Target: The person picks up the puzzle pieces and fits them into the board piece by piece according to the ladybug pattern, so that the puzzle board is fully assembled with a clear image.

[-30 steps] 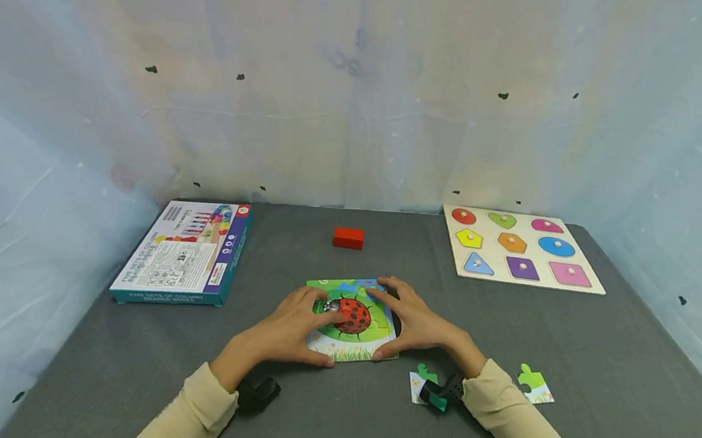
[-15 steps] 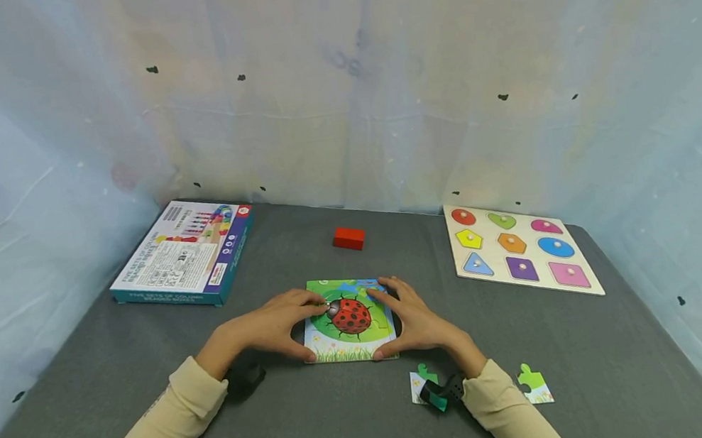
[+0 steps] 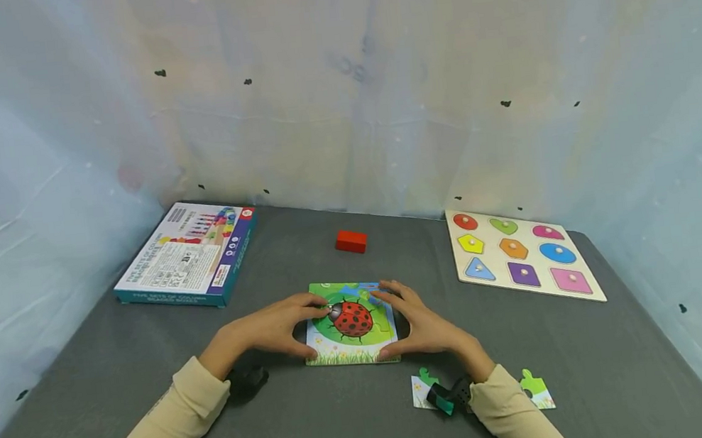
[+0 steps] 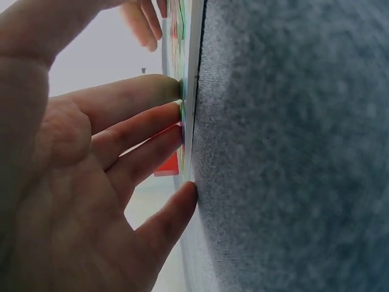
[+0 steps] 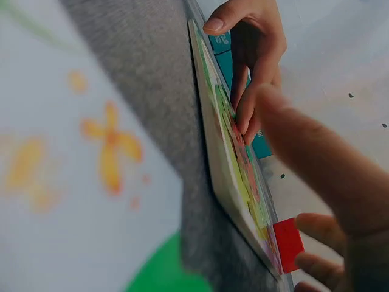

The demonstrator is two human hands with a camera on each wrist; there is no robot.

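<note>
A square ladybug jigsaw puzzle (image 3: 352,320) lies flat on the grey table, its red spotted beetle framed in green. My left hand (image 3: 266,328) is at its left side. In the left wrist view three straight fingertips touch the puzzle's face, and the little finger reaches the cloth beside the board's edge (image 4: 193,91). My right hand (image 3: 430,330) arches at the right side, thumb by the lower right corner and fingers near the upper right. In the right wrist view its thumb (image 5: 316,158) and fingers look apart from the puzzle; neither hand grips it.
Two loose jigsaw pieces, one white and green (image 3: 422,390), one green (image 3: 539,393), lie near my right forearm. Behind the puzzle sits a red block (image 3: 351,241). A boxed set (image 3: 184,254) stands at back left, a wooden shape board (image 3: 521,252) at back right.
My left hand has drawn back leftward from over the puzzle's middle to its left edge, uncovering the beetle's head. My right hand has hardly moved. The head view has tilted slightly.
</note>
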